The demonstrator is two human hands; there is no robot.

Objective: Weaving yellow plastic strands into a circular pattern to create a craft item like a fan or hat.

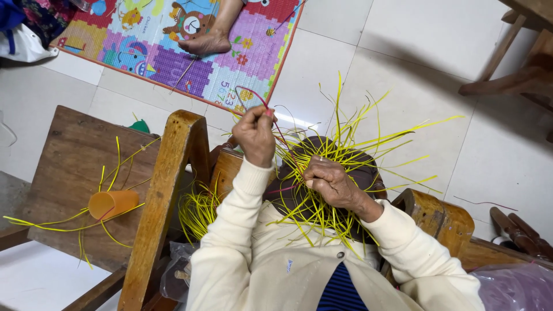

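A half-woven piece of thin yellow strips [345,151] lies over a dark round form [288,193] on my lap, with loose strip ends fanning out to the far side and right. My right hand [331,183] presses down on the middle of the weave, fingers curled on the strips. My left hand [255,135] is raised at the piece's left edge. It is closed on a thin red strand [253,95] that loops up above it and runs back down into the weave.
A wooden bench [63,167] at left carries an orange cup [112,203] on its side and loose yellow strips [46,223]. A wooden armrest post [167,190] stands beside my left arm. Another person's foot [204,41] rests on a colourful play mat [253,57]. A wooden chair [518,75] stands at the top right.
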